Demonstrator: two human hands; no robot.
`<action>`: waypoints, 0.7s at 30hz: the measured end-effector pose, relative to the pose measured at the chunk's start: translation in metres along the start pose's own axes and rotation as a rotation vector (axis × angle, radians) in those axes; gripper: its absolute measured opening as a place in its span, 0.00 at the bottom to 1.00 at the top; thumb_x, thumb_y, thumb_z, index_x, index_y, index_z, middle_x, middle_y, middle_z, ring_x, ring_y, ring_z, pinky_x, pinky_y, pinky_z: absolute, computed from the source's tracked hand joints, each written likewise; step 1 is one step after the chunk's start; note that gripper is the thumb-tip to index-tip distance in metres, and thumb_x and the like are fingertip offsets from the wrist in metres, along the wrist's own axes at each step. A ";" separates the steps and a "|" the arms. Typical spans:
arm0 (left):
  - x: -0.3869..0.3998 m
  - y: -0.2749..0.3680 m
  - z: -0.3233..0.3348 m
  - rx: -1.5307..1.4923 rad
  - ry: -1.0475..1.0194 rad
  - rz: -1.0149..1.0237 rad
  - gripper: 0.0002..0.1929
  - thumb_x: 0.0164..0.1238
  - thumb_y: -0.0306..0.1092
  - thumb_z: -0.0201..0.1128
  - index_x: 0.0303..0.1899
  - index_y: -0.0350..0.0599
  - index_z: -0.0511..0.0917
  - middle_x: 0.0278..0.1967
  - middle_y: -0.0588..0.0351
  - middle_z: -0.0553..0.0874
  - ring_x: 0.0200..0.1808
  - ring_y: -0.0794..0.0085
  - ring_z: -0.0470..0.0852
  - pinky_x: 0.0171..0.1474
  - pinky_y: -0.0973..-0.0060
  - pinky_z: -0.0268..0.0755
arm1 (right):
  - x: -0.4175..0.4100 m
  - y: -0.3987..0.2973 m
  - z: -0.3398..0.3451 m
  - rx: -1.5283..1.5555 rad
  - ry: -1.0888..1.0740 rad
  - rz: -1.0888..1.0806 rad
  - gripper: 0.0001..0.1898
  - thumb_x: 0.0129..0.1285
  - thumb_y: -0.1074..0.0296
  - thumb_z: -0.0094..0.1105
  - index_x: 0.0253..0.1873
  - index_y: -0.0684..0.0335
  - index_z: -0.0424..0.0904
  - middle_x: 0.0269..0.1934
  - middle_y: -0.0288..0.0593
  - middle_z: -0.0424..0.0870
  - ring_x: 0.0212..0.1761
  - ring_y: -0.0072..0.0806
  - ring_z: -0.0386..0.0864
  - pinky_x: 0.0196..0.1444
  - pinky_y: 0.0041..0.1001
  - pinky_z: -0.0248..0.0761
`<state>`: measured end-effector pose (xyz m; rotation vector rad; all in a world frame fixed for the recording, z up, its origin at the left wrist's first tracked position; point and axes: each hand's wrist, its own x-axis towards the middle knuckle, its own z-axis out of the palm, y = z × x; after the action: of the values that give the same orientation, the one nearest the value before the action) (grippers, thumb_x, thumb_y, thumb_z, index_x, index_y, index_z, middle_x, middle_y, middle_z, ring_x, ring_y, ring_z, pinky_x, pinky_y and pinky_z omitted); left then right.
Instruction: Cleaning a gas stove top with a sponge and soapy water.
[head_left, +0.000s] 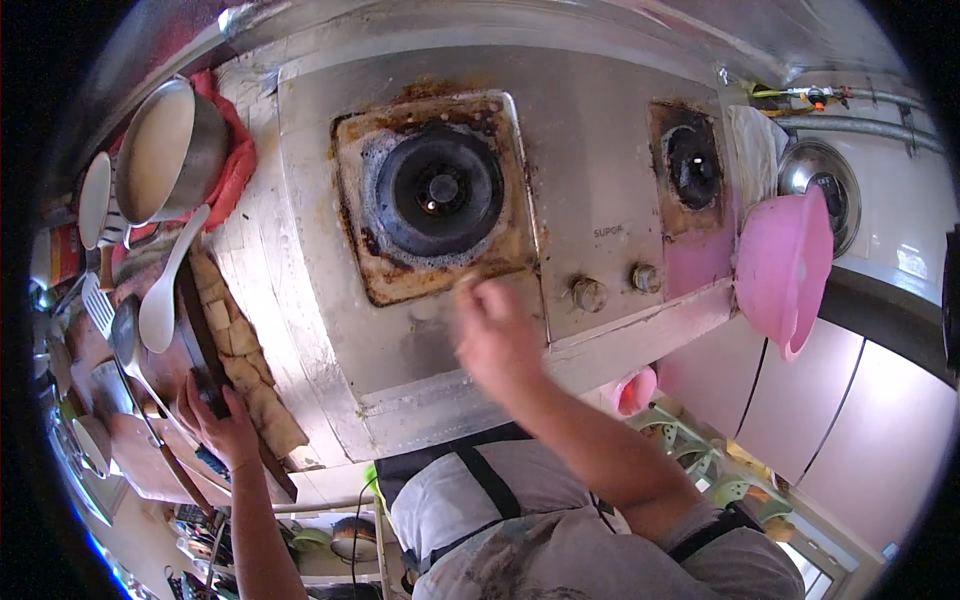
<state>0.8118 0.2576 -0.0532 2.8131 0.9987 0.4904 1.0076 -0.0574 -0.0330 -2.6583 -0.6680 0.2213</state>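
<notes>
A Supor gas stove (600, 172) lies before me, brown grime around its burners. Suds ring the large left burner (442, 187), set in a stained square recess. My right hand (499, 330), blurred, is at the recess's lower edge with fingers curled; whether it holds something small cannot be made out. Off to the left, my left hand (221, 427) rests with spread fingers at the edge of a dark wooden board (202, 337), beside a metal ladle (129, 337) and other utensil handles. Two control knobs (589, 294) sit right of my right hand.
A metal pot (202, 150) of cloudy liquid stands on a red cloth (241, 150) at the upper left. Near it lie a white spoon (161, 315) and a slotted turner (97, 304). On the right are a pink basin (772, 262), a metal lid (844, 187) and pipes (847, 124).
</notes>
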 end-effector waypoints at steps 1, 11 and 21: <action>-0.003 -0.005 0.002 0.027 -0.004 -0.001 0.25 0.58 0.35 0.60 0.58 0.41 0.70 0.54 0.45 0.70 0.56 0.51 0.67 0.59 0.56 0.60 | 0.001 -0.008 0.000 0.000 0.005 0.003 0.20 0.51 0.77 0.56 0.52 0.63 0.74 0.38 0.44 0.74 0.39 0.42 0.75 0.37 0.37 0.72; -0.004 -0.006 0.001 0.071 0.000 -0.009 0.24 0.58 0.35 0.60 0.57 0.41 0.70 0.54 0.44 0.71 0.57 0.50 0.67 0.60 0.55 0.60 | 0.007 0.005 -0.007 -0.007 0.078 0.011 0.20 0.50 0.77 0.56 0.51 0.64 0.74 0.38 0.45 0.74 0.38 0.41 0.75 0.38 0.36 0.73; -0.003 -0.010 -0.003 0.065 0.005 0.036 0.24 0.59 0.37 0.60 0.57 0.40 0.70 0.54 0.44 0.71 0.56 0.51 0.67 0.59 0.54 0.59 | -0.018 0.037 -0.017 -0.108 0.086 0.122 0.18 0.49 0.72 0.61 0.47 0.64 0.75 0.41 0.45 0.74 0.41 0.41 0.76 0.41 0.34 0.74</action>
<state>0.8029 0.2633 -0.0532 2.8930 0.9838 0.4779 1.0118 -0.1012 -0.0315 -2.7969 -0.5050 0.1067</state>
